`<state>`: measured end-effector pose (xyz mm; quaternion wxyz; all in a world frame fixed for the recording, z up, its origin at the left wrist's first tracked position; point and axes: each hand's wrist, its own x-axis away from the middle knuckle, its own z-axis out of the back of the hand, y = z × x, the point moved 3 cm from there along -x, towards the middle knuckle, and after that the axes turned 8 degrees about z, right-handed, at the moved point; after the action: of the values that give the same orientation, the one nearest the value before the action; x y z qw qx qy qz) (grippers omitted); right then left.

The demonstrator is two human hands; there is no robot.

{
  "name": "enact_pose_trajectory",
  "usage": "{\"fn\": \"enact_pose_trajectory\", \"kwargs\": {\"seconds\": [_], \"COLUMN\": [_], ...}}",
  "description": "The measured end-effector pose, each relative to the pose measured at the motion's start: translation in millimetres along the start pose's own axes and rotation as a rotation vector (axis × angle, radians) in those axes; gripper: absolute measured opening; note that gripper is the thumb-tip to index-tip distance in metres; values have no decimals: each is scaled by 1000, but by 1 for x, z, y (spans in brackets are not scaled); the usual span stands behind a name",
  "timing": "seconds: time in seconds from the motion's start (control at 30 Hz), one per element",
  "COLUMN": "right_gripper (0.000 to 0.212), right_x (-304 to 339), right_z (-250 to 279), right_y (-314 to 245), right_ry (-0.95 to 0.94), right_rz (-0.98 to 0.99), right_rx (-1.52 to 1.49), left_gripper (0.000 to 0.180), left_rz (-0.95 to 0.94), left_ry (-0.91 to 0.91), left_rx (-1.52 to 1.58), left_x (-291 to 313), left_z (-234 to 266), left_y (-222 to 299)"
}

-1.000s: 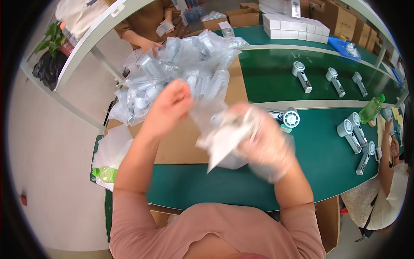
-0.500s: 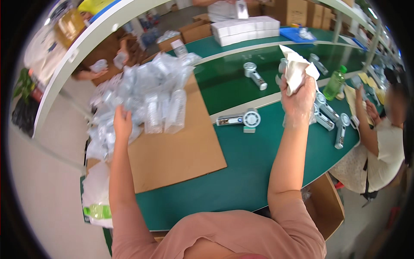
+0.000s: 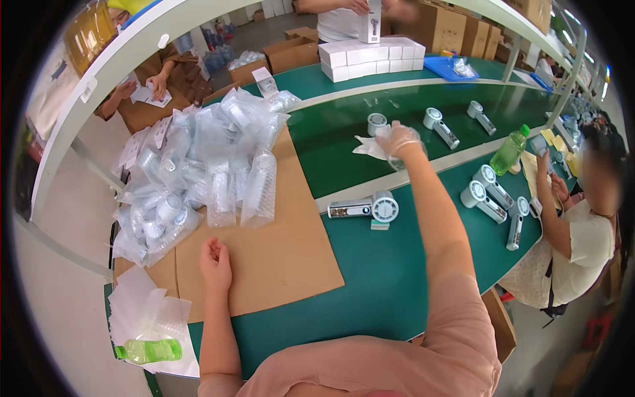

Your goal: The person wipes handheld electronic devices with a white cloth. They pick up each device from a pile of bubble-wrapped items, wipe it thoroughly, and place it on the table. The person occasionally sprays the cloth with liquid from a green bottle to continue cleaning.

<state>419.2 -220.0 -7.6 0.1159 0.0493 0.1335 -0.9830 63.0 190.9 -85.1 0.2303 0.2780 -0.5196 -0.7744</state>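
My right hand reaches over the green belt and grips a crumpled white cloth. It is right beside a handheld fan, whose round head shows while its handle is hidden behind my hand. Clear plastic film hangs about my right wrist. My left hand hovers over or rests on the brown cardboard sheet, fingers curled, with nothing visible in them. In front of it lies a pile of bubble-wrapped fans. Another fan lies on the green table, its head on a small pale block.
Two more fans, one of them nearer, lie on the belt. Several fans and a green bottle sit at the right, near a seated co-worker. White boxes stand at the back. Another green bottle lies lower left.
My right hand has swung left and down with the cloth, onto the near-left fan on the belt. My left hand has drawn back from the wrapped pile toward me.
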Motion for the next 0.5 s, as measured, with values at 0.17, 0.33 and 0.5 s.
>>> {"fn": "enact_pose_trajectory", "kwargs": {"seconds": [0.17, 0.33, 0.5], "right_gripper": [43, 51, 49], "right_x": [-21, 18, 103], "right_z": [-50, 10, 57], "right_y": [9, -3, -115], "right_ry": [129, 252, 107], "right_rz": [-59, 39, 181], "right_rx": [65, -998, -2168], "left_gripper": [19, 16, 12], "left_rz": [39, 47, 50], "left_ry": [-47, -13, -85], "left_rx": [33, 92, 272], "left_x": [-7, -2, 32], "left_z": [3, 2, -19], "left_y": [-23, -15, 46]}}
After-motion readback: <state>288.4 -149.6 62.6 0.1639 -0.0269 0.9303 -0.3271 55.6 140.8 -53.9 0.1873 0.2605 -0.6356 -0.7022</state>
